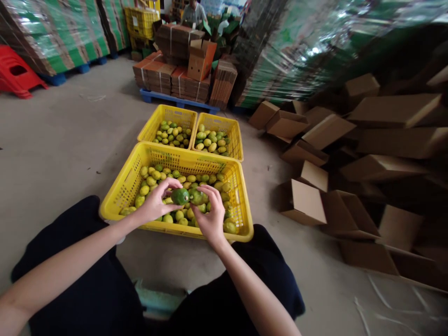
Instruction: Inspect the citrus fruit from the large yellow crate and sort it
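Observation:
My left hand (159,204) grips a dark green lemon (179,196) between thumb and fingers. In my right hand (212,218) is a second, yellowish-green lemon (198,196), held the same way. The two fruits are side by side, their ends touching or nearly so. Both hands are above a large yellow plastic crate (244,198), which stands on the floor between my knees. Many yellow and green lemons (168,218) lie inside it, partly hidden by my hands.
Beyond it stand two yellow crates, one left (149,127) and one right (237,136), both holding lemons. Open cardboard boxes (308,200) are heaped on the right. Flattened cartons (154,77) are stacked on a blue pallet (178,101). A red stool (21,74) is at left; a person (194,13) is behind.

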Demonstrator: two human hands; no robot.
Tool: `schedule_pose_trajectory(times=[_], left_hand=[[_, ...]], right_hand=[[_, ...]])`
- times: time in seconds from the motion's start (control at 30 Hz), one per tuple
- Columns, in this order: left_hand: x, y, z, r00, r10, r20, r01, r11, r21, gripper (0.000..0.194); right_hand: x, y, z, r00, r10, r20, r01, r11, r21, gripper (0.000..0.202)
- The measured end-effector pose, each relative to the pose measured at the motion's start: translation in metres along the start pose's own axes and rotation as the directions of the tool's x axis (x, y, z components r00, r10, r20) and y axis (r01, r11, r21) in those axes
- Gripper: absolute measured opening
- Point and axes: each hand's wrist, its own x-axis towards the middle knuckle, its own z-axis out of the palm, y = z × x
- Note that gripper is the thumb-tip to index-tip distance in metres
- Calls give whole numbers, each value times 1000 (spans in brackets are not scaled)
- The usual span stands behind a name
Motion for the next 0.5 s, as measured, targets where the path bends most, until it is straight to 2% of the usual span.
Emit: schedule_pose_trajectory(times=[0.13,0.23,0.27,0.33,0.37,0.43,0.5], left_hand=[[0,-1,2,999,-45,-29,45,999,0,43],[3,-4,1,996,-92,-18,92,996,13,45],[4,-4,0,995,-103,-15,104,994,21,47],[8,-4,-2,989,-149,-8,149,989,20,52],[10,-4,-4,981,-195,3,195,981,-3,54],[13,-3,-6,951,-306,47,310,946,-93,57],[16,-3,-9,917,-383,112,399,890,-221,58]], right_hand=[[-1,0,-1,1000,-3,-9,3,1000,-22,40],[0,2,-1,999,35,-31,-34,999,26,38],[1,4,-1,997,80,-21,-78,994,79,37],[3,8,-1,968,240,69,-249,937,243,38],[4,11,0,930,338,141,-367,868,334,39],[7,17,0,810,512,286,-584,658,476,42],[10,21,1,694,600,397,-702,445,555,42]])
